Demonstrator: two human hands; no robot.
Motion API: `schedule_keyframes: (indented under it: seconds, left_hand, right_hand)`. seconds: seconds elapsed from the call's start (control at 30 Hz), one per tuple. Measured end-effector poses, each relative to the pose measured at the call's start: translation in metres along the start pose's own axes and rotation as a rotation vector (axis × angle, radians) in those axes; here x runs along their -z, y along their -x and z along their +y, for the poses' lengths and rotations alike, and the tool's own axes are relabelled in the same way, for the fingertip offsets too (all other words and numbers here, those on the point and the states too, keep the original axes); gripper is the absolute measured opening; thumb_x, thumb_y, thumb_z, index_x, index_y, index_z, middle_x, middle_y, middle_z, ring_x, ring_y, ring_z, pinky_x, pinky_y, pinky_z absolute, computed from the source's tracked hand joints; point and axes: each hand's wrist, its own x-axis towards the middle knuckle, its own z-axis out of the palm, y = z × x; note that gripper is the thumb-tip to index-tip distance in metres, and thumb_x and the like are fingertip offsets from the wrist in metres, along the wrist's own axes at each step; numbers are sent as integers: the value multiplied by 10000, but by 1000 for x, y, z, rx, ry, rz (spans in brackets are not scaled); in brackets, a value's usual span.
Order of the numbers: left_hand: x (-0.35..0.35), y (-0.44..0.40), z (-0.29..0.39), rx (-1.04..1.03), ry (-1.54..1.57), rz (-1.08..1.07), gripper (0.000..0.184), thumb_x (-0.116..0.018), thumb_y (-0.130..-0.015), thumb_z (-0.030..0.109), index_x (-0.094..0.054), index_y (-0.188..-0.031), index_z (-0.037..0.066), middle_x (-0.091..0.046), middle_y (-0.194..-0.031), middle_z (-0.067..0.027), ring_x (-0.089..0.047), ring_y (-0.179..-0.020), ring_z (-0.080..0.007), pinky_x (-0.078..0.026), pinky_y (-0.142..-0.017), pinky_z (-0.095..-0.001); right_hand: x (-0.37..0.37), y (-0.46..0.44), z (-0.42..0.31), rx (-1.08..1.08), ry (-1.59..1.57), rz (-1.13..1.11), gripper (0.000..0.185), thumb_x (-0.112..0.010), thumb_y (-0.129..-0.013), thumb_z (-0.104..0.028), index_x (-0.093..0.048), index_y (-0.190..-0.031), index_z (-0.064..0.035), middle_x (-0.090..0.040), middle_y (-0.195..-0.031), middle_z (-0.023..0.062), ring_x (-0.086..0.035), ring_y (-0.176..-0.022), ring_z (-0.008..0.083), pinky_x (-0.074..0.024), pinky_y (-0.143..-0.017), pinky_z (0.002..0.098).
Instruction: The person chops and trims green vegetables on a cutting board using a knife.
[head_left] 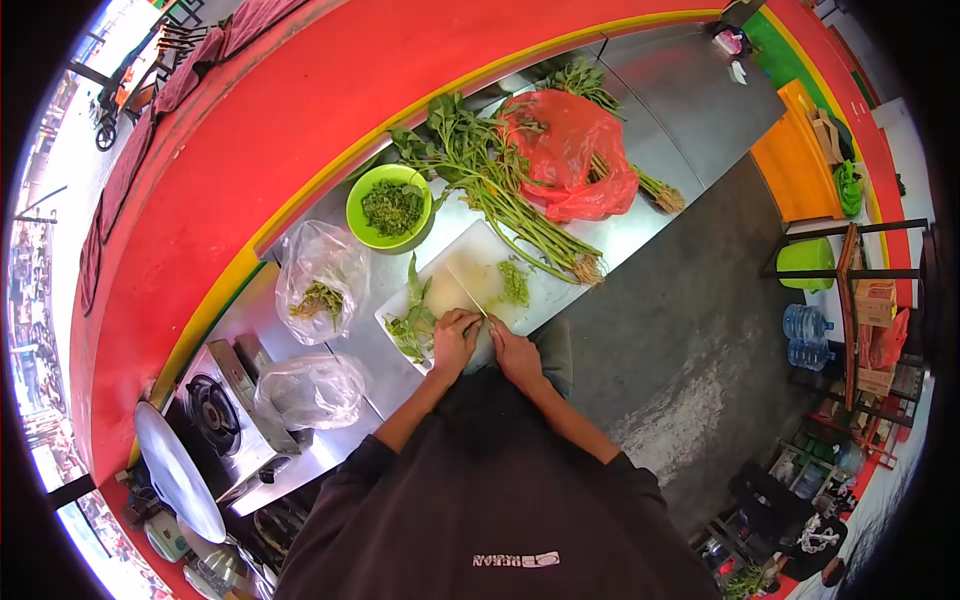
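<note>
A white cutting board (455,245) lies on the steel counter in front of me. My right hand (514,356) is closed round the handle of a knife (468,291), its thin blade pointing away over the board. Just left of it, my left hand (456,340) is curled, with fingertips close to the blade. Leafy greens (413,318) run up to my left fingers from the board's left side; the part inside the hand is hidden. Chopped green pieces (514,283) lie in a small heap right of the blade.
Beyond the board stand a green bowl (356,212) of chopped greens, long rooted stalks (520,222) and a red plastic bag (570,150). To the left are two clear plastic bags (330,260), a gas stove (212,415) and a large wok lid or pan (178,475).
</note>
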Motion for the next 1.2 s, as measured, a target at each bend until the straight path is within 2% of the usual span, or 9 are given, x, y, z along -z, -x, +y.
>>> schedule_keyframes:
  seconds: [0.33, 0.67, 0.73, 0.83, 0.97, 1.07, 1.2]
  left_hand:
    - [-1, 0, 0, 29, 25, 28, 135, -773, -854, 23, -792, -988, 16, -734, -943, -133, -697, -899, -324, -543, -805, -422]
    - [2, 0, 2, -1, -14, 11, 136, -768, -870, 47, -792, -1003, 35, -713, -935, -105, -678, -895, -311, -519, -784, -429]
    - [1, 4, 1, -3, -28, 5, 150, -767, -874, 50, -796, -1021, 44, -696, -928, -100, -668, -901, -305, -509, -789, -436]
    - [4, 6, -1, 2, -31, -24, 186, -764, -881, 69, -800, -1064, 77, -671, -933, -77, -651, -922, -284, -492, -817, -432]
    - [3, 2, 4, -7, -86, -44, 183, -759, -896, 109, -811, -1072, 123, -677, -947, -46, -652, -940, -258, -482, -831, -426]
    - [-3, -4, 3, 18, -104, -42, 169, -760, -904, 138, -820, -1061, 144, -698, -951, -24, -662, -947, -240, -476, -831, -422]
    - [-9, -13, 3, 34, -132, -48, 154, -764, -906, 161, -825, -1047, 154, -713, -958, -9, -669, -951, -222, -467, -831, -411]
  right_hand:
    - [-3, 2, 4, -14, 8, -14, 433, -454, -1096, -435, -526, -1506, -314, -713, -824, 263, -699, -765, 494, -553, -700, 606]
    - [-4, -8, 1, 16, 77, -7, 433, -441, -1103, -436, -502, -1513, -311, -717, -818, 231, -704, -732, 467, -559, -659, 582]
    - [-6, -7, 9, 19, 70, -8, 428, -444, -1102, -433, -512, -1506, -308, -721, -831, 231, -703, -738, 471, -557, -663, 586]
    - [3, -7, 16, -24, -53, 180, 397, -457, -1098, -403, -568, -1461, -285, -723, -867, 249, -695, -784, 499, -543, -700, 615]
    - [16, -11, 17, -90, -61, 169, 372, -505, -1088, -363, -627, -1406, -214, -714, -925, 272, -697, -832, 494, -555, -748, 582]
    - [20, -11, 10, -71, -189, 149, 369, -498, -1091, -359, -626, -1404, -209, -712, -920, 275, -696, -838, 499, -552, -748, 586]
    - [12, -5, 5, -42, -161, 142, 375, -483, -1097, -359, -610, -1418, -213, -710, -913, 284, -694, -839, 505, -549, -745, 592]
